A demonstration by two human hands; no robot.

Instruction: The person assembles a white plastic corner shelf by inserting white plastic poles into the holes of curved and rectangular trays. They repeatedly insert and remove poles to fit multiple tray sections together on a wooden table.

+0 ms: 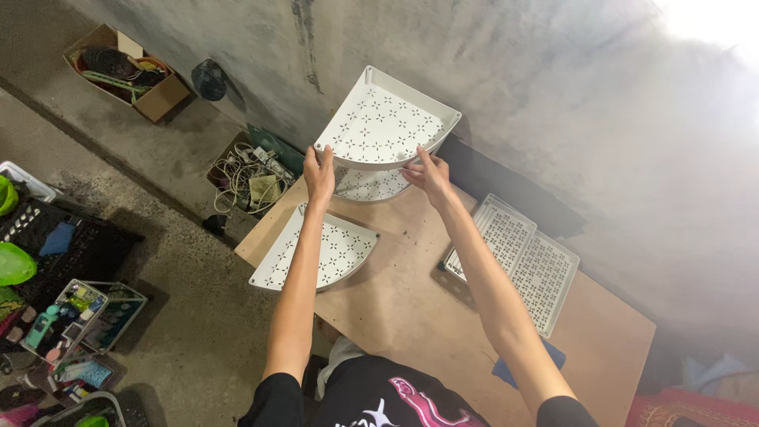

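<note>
A white quarter-round corner shelf [384, 120] with star-shaped cutouts is raised above a wooden table [411, 292], tilted toward me. My left hand [319, 171] grips its left front corner. My right hand [429, 175] holds its curved front rim on the right. Directly beneath it a second matching shelf [370, 185] shows partly, its back hidden by the top one. A third matching shelf [316, 249] lies flat on the table's left corner, under my left forearm.
Two white rectangular perforated trays [522, 261] lie on the table's right side, a blue cloth [506, 370] near them. On the concrete floor: a cardboard box [130, 71], a box of cables [249, 178], black crates [75, 245] and small baskets [87, 316].
</note>
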